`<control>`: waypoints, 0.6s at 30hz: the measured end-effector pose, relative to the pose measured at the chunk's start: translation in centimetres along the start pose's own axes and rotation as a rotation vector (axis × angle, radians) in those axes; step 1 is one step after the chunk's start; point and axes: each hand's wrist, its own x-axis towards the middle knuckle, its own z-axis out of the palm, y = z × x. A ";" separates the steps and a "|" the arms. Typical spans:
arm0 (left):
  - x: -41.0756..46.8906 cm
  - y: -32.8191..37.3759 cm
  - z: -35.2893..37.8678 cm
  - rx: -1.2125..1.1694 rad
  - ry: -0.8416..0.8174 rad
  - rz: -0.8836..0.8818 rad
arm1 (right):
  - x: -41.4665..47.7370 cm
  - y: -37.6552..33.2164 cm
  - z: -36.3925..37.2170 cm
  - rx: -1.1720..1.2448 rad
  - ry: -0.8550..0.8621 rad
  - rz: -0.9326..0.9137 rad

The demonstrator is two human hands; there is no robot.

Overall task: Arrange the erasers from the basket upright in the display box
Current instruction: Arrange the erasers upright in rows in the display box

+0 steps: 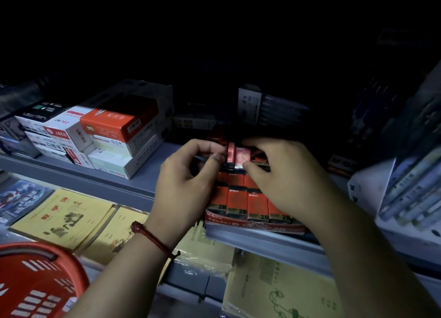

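Erasers [248,202] in glossy red-and-black paper sleeves marked 2B stand upright in tight rows inside the display box [253,226], a low red cardboard tray sitting on the grey metal shelf [133,189] at the middle of the scene. At the far end of the box the left hand [183,186] pinches one slim eraser [230,153] on edge between thumb and forefinger, its narrow shiny side facing up. Just right of it the right hand [284,177] grips a second eraser [243,157], whose broad red patterned face shows, with thumb below and curled fingers above; the two held pieces sit side by side, nearly touching. A braided red cord bracelet [152,239] circles the left wrist. At the near left corner lies the red plastic basket [35,282], its wall pierced with slots and its rim rounded; what is inside cannot be seen. On the shelf to the left, rectangular cardboard pen boxes [114,136] in white and orange are stacked. Below the shelf, flat yellow paper notebooks [64,220] lie in rows, some under crinkled clear wrap. The far part of the scene is too dark to read.
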 end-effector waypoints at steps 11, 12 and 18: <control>0.3 -0.8 -0.4 0.066 0.094 0.027 | 0.0 0.8 -0.1 0.086 0.014 0.095; 0.4 -0.8 -0.5 0.052 0.129 0.012 | 0.0 0.9 -0.1 0.113 0.028 0.099; 0.7 -0.8 -0.7 -0.039 0.203 -0.055 | -0.1 0.3 -0.4 0.366 0.151 0.059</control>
